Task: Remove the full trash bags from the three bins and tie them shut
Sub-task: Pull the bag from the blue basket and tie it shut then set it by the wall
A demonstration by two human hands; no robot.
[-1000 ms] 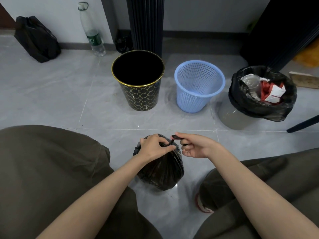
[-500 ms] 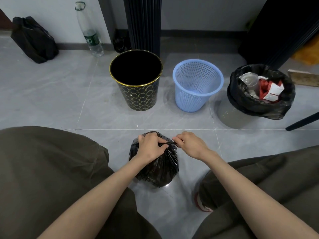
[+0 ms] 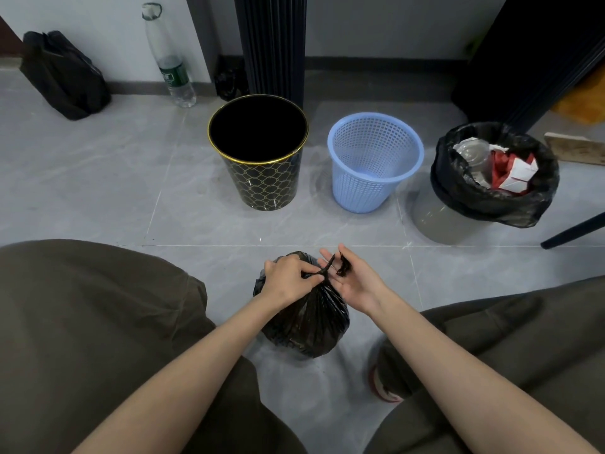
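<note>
Head view. Black trash bag (image 3: 304, 322) sat on the grey tile floor (image 3: 98, 178), near centre, between the person's knees in olive trousers (image 3: 98, 322). Its neck was gathered and twisted into a thin strand at the top.

Left hand (image 3: 286, 280) was on top of the bag, left of the neck. Its fingers (image 3: 306, 274) were curled in, pinching the twisted neck at its base. Right hand (image 3: 358, 285) was just right of the neck with the palm turned toward the left hand, its fingers (image 3: 327, 255) mostly straight and spread. The free tail (image 3: 342, 268) ran up from the left hand's pinch, crossed the right hand's fingers and hung against the palm. Could not tell whether the right hand pinched the tail or it was only hooked over a finger.

Far side had a row of three, left to right:
- black bin with gold rim and gold lattice (image 3: 268, 188), interior dark
- blue mesh basket (image 3: 360, 188), near it but not touching, its own mesh bottom showing
- grey bin (image 3: 435, 221) at far right, with a black liner (image 3: 474, 201) folded over the rim. It was filled with a clear plastic cup (image 3: 473, 155) and red-and-white paper (image 3: 517, 168).

Background:
- clear plastic bottle (image 3: 170, 67) upright at the far-left wall
- black bag (image 3: 62, 77) slumped further left
- smaller black bag (image 3: 229, 80) at the foot of a dark ribbed column (image 3: 271, 44) behind the black bin
- wooden board (image 3: 573, 149) on the floor at far right
- dark furniture leg (image 3: 573, 231) just right of the grey bin
- red shoe (image 3: 383, 388) near right
</note>
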